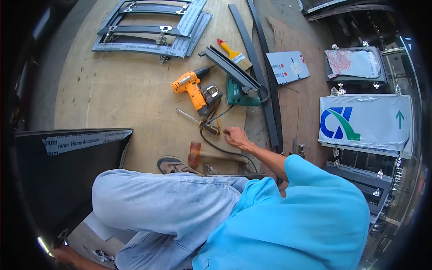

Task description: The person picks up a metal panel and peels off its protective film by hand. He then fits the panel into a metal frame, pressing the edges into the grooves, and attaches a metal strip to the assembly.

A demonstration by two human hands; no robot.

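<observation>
My right hand (pixel 237 137) reaches over the wooden board, its fingertips pinched at the butt end of a screwdriver (pixel 210 128) with a yellow and black handle. The shaft points away to the left. A black cord runs close beside the handle. At the lower left edge, my left hand (pixel 65 254) grips the bottom of a dark aluminium-framed cabinet door (pixel 58 189), near a metal hinge (pixel 63 237); its fingers are partly lost in the dark border. The door stands tilted beside my knee, protective film along its top edge.
An orange cordless drill (pixel 191 90), a green corded power tool (pixel 238 93), a dark metal profile (pixel 234 69) and a paintbrush (pixel 234 54) lie ahead. A mallet (pixel 211 155) is near my foot. Hinged frames (pixel 141 46) lie at the back; film-covered panels (pixel 366 123) are at right.
</observation>
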